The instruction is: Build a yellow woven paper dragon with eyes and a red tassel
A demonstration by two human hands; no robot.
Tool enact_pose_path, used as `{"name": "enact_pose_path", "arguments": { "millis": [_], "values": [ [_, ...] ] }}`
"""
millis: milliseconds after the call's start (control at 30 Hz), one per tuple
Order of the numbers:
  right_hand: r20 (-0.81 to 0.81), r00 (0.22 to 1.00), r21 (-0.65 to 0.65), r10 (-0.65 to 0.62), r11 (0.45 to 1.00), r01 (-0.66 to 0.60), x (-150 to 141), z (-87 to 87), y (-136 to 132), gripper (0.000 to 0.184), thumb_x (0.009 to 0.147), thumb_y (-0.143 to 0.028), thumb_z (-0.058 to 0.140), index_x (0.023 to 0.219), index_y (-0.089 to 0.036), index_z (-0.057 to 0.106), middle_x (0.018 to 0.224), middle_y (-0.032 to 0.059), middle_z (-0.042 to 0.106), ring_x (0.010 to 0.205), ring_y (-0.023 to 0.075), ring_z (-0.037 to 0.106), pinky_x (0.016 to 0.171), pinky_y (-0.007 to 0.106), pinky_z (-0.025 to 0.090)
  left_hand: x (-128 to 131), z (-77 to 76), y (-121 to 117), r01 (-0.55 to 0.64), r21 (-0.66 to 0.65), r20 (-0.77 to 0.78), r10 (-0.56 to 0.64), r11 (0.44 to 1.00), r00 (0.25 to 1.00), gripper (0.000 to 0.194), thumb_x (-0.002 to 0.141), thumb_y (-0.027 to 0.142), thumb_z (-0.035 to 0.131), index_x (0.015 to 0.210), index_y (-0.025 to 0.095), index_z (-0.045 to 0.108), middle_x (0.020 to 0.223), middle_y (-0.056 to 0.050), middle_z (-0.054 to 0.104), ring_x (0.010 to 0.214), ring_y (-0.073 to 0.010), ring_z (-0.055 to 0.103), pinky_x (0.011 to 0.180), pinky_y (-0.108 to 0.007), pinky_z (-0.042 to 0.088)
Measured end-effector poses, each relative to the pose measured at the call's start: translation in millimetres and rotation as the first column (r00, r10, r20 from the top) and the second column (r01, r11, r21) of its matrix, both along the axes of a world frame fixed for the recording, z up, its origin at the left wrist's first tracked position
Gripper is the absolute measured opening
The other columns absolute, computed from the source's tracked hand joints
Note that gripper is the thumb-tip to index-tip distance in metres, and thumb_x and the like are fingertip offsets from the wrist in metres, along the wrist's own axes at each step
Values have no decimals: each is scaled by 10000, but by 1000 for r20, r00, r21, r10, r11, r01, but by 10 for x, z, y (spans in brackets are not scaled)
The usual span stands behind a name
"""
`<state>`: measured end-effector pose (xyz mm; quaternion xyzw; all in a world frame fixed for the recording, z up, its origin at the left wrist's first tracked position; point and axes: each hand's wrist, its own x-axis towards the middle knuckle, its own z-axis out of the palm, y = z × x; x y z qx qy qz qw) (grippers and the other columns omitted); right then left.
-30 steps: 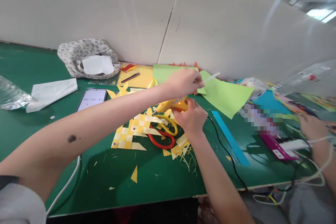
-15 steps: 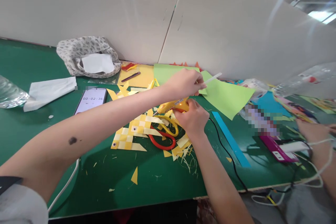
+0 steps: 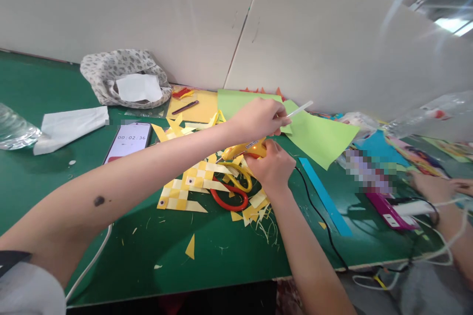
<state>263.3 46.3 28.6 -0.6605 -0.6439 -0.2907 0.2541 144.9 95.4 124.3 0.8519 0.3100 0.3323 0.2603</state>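
Observation:
My left hand (image 3: 263, 115) is closed, pinching a clear glue stick (image 3: 301, 108) that sticks out to the upper right. Just below it, my right hand (image 3: 271, 167) wraps round a yellow glue gun (image 3: 240, 149), whose nozzle points left. The gun's back end is partly covered by my hands, so I cannot tell whether the stick touches it. Under the gun lie scissor handles, one loop yellow (image 3: 248, 182) and one red (image 3: 229, 205). Woven yellow-and-cream paper fish with stick-on eyes (image 3: 177, 196) lie left of them, among paper scraps (image 3: 254, 210).
A phone (image 3: 129, 140) showing a timer lies left, near a fabric bag (image 3: 107, 69) and white tissue (image 3: 74, 125). Green sheets (image 3: 321, 140), a blue strip (image 3: 327, 199), a black cord (image 3: 321, 224) and a pink power strip (image 3: 388, 214) are right. Another person's hand (image 3: 430, 187) is at the far right.
My hands keep the same hold and place. At the far right, the other person's hand has shifted a little to the left. The view has tilted very slightly.

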Motion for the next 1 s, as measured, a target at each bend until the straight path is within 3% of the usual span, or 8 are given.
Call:
{"name": "enact_pose_path", "arguments": {
  "millis": [367,833,1000],
  "values": [
    [18,1000,6,-12,1000,11,4,9,-2,354,637,-499,579,753,-165,593,611,45,602,527,160,487,499,256,192,9,-31,38,25,-11,34,-24,1000,999,188,841,230,494,721,150,615,628,9,684,588,-102,600,590,-233,414],
    [12,1000,42,-7,999,6,-12,35,-12,344,641,-525,575,704,-188,562,595,40,614,532,181,541,496,261,229,-4,-70,36,55,-37,69,-52,998,996,189,852,229,478,764,133,615,669,-10,689,588,-100,620,620,-230,457],
    [-13,1000,23,-6,1000,7,-3,55,-12,329,628,-498,596,713,-182,567,612,50,627,544,188,546,499,263,236,4,-9,43,48,-43,53,-46,998,998,192,858,237,482,775,136,623,702,-23,704,628,-105,625,650,-234,465]
  ]
}}
